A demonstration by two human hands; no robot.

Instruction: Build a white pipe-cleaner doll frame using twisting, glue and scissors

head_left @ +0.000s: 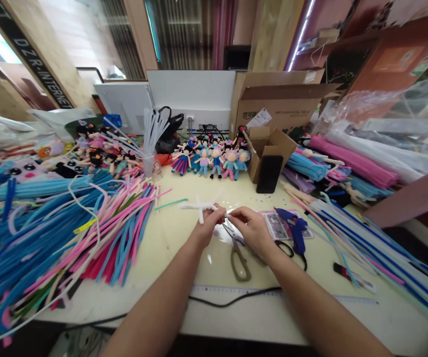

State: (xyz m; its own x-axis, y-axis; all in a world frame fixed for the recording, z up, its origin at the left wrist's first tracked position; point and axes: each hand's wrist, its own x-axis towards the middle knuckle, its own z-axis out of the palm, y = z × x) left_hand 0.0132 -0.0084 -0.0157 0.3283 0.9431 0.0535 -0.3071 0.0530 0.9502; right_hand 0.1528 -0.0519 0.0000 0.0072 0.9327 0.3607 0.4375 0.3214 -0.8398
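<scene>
My left hand (210,224) pinches a white pipe-cleaner figure (200,207) whose limbs stick out to the left and downward. My right hand (250,229) meets it from the right, its fingertips gripping the figure's other end. Both hands hover over the pale yellow table (184,248). Scissors (238,255) lie open on the table just under my right hand. A blue glue gun (293,230) rests to the right of that hand, on a printed card.
A big heap of blue, pink and white pipe cleaners (61,233) covers the left side; more bundles (351,168) lie right. Finished small dolls (214,158) stand at the back, beside a phone (269,173) leaning on a cardboard box (273,101). A ruler (236,291) and black cable (232,299) lie near me.
</scene>
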